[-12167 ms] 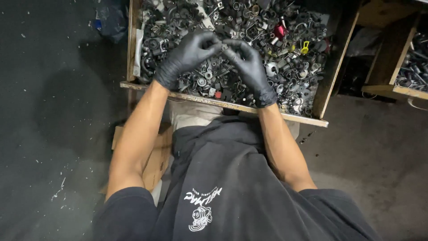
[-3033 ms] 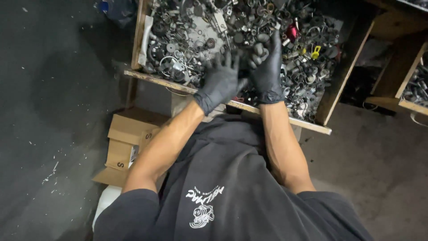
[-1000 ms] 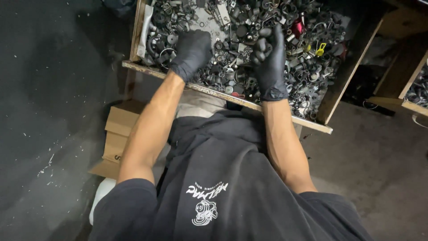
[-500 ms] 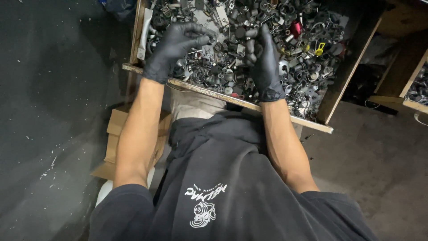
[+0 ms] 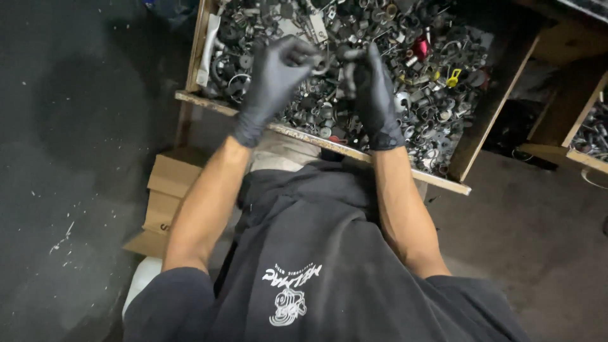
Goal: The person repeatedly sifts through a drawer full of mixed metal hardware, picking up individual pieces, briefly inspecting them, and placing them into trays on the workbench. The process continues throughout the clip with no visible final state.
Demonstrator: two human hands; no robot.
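Head view, landmark: the wooden crate (image 5: 320,140), its near rim running slantwise just beyond the person's black shirt (image 5: 329,266).

Left hand (image 5: 273,79): black-gloved, raised above the crate's near-left part, fingers curled inward with the tips pinched on a small metal ring-like part (image 5: 320,63). The motion blur makes it hard to say how firm the pinch is.

Right hand (image 5: 373,92): black-gloved, held upright above the crate's middle, just to the right of the left hand. The fingers are bent over at the top; whether they grip anything I cannot tell, since the glove and dark parts behind merge.

Small part: pale grey, round-looking, lifted clear of the heap, between the two hands and above the crate's centre.

Progress, as a judgement: one piece has been picked out and is up for handling between the hands. The crate remains heaped nearly rim to rim, so most of the picking looks undone.

Heap of mixed hardware (image 5: 380,38): washers, rings, clips and dark rubbery bits, tangled and unsorted, filling the crate.

Colour spots: a red piece (image 5: 418,48) and a yellow tag-like piece (image 5: 452,78) toward the crate's far-right part.

Cardboard boxes (image 5: 166,196): on the dark floor (image 5: 76,126), just outside the crate's near-left corner.

Second crate (image 5: 586,136): well to the right, also holding metal parts.
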